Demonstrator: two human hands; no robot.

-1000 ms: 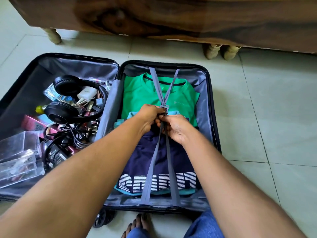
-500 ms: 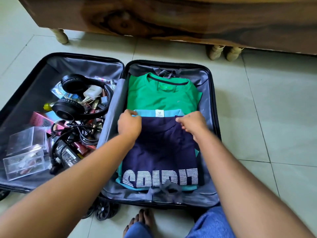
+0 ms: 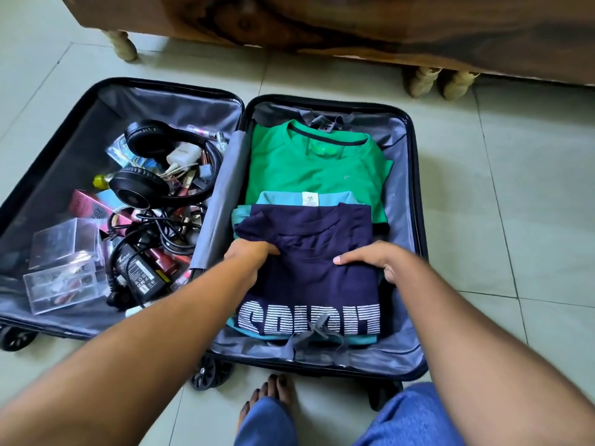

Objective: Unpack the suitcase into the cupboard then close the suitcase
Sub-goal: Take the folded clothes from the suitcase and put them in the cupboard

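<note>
A black suitcase (image 3: 415,175) lies open flat on the tiled floor. Its right half holds folded shirts: a navy shirt (image 3: 309,268) with white lettering on top, a teal one (image 3: 280,198) under it, a green one (image 3: 309,169) further back. My left hand (image 3: 248,255) grips the navy shirt's left edge, fingers tucked under the cloth. My right hand (image 3: 376,259) holds its right edge, thumb on top and fingers around the side. The grey straps (image 3: 317,333) lie loose at the near and far ends.
The left half holds black headphones (image 3: 151,169), a power adapter with cables (image 3: 138,272), clear plastic boxes (image 3: 61,262), a white charger (image 3: 182,156) and cosmetics. Dark wooden furniture (image 3: 354,20) on short legs stands behind the suitcase. My foot (image 3: 270,397) is at the near edge.
The strap buckle was undone and the straps fell to the ends. Both hands moved nearer, down the navy shirt's sides, and took hold of its edges.
</note>
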